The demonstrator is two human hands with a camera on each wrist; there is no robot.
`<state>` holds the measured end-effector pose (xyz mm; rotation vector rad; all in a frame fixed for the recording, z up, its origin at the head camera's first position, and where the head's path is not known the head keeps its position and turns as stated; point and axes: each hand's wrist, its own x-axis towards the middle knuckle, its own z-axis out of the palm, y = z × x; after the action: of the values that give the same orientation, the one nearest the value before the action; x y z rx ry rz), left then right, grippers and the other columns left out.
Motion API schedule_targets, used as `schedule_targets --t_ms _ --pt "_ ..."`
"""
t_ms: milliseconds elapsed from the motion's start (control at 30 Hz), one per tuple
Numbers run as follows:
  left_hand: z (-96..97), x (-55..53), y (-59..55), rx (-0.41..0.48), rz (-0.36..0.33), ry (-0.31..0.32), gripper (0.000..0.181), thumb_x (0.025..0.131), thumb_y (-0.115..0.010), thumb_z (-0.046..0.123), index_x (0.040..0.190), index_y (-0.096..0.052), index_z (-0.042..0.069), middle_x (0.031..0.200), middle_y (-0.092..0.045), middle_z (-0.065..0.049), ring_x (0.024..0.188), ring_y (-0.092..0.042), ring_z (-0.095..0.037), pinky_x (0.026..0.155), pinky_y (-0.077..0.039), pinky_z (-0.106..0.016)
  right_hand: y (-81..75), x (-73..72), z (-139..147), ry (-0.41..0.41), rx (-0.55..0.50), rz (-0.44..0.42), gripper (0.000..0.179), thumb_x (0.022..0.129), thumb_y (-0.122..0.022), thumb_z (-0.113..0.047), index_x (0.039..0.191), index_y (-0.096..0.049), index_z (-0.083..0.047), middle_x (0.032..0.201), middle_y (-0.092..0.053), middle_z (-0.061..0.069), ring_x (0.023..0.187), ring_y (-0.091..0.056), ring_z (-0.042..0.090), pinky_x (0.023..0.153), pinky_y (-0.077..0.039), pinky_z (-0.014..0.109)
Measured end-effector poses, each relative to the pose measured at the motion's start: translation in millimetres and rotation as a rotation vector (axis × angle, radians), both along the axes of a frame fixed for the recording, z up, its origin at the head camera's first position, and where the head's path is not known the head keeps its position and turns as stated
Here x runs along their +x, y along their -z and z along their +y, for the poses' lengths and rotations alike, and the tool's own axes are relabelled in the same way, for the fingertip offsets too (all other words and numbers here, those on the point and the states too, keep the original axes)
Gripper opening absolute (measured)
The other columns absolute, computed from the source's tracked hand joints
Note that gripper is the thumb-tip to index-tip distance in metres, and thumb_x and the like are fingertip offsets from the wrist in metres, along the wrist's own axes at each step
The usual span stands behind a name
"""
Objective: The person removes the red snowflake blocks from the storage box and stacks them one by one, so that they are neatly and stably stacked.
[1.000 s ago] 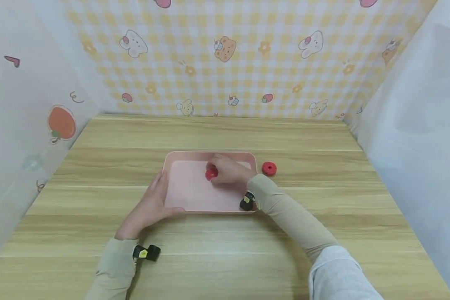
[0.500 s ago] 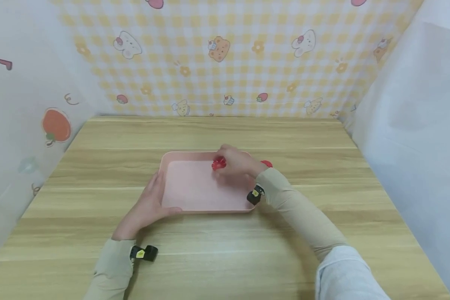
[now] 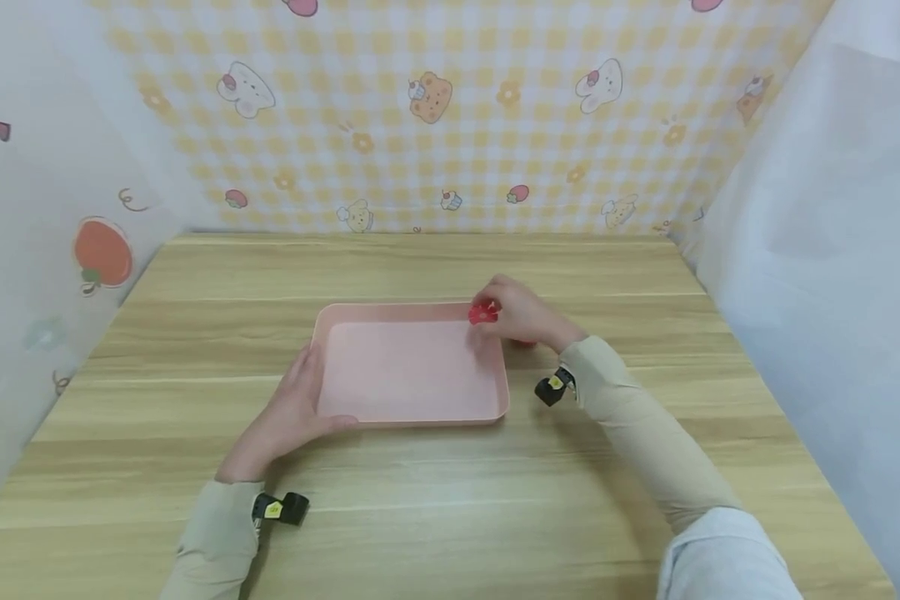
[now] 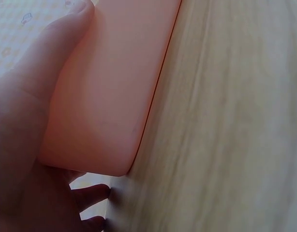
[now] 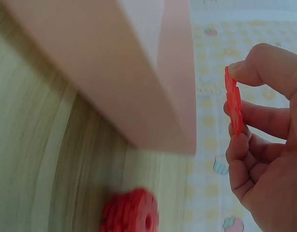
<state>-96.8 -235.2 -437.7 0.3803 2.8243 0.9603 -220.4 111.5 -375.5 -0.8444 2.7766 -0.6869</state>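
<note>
A shallow pink tray (image 3: 397,375) lies on the wooden table. My left hand (image 3: 288,417) rests against its front left corner, thumb along the front wall (image 4: 107,92) and fingers at the left side. Near the tray's back right corner, my right hand (image 3: 527,315) pinches a thin red notched disc (image 3: 483,313) between thumb and fingers. The right wrist view shows this disc (image 5: 234,101) edge-on, raised clear of the tray. A short stack of red notched discs (image 5: 131,212) stands on the table just right of the tray; the head view shows it mostly hidden under the right hand.
The wooden table (image 3: 420,517) surrounds the tray. A yellow checked backdrop (image 3: 330,100) rises at its back edge, with white sheets on the left (image 3: 30,250) and right (image 3: 817,275). Each wrist wears a small black camera.
My right hand has lifted the red disc from inside the tray and carried it right, to above the back right rim, now covering most of the stack. The left hand stays at the tray's corner.
</note>
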Motion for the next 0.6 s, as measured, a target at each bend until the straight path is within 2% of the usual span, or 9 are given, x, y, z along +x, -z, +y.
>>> schedule_targets --t_ms 233,433,600 --pt "1.8 -2.1 0.3 -0.001 -0.001 0.006 0.133 0.070 -0.079 0.054 0.149 0.012 -0.002 0.157 0.007 -0.026 0.144 -0.003 -0.046 0.113 -0.015 -0.062 7.2 -0.2 32 0.054 -0.012 -0.022 0.037 0.080 -0.073 -0.019 0.111 -0.066 -0.001 0.107 -0.056 0.011 0.095 -0.055 0.024 0.085 -0.052 0.037" --pt "1.7 -2.9 1.2 0.011 -0.011 -0.006 0.134 0.068 -0.079 0.056 0.150 0.011 -0.001 0.158 0.005 -0.026 0.143 -0.005 -0.046 0.113 -0.016 -0.062 15.4 1.2 52 0.073 -0.038 0.000 0.033 0.079 -0.071 -0.012 0.108 -0.066 0.003 0.104 -0.055 0.014 0.092 -0.055 0.024 0.080 -0.052 0.036" --pt "1.7 -1.6 0.1 0.000 -0.014 -0.011 0.134 0.068 -0.079 0.055 0.150 0.010 -0.003 0.157 0.005 -0.027 0.143 -0.005 -0.047 0.113 -0.016 -0.062 22.4 2.5 61 0.104 -0.023 -0.051 0.033 0.081 -0.071 -0.014 0.110 -0.065 0.001 0.105 -0.053 0.013 0.091 -0.055 0.023 0.080 -0.052 0.034"
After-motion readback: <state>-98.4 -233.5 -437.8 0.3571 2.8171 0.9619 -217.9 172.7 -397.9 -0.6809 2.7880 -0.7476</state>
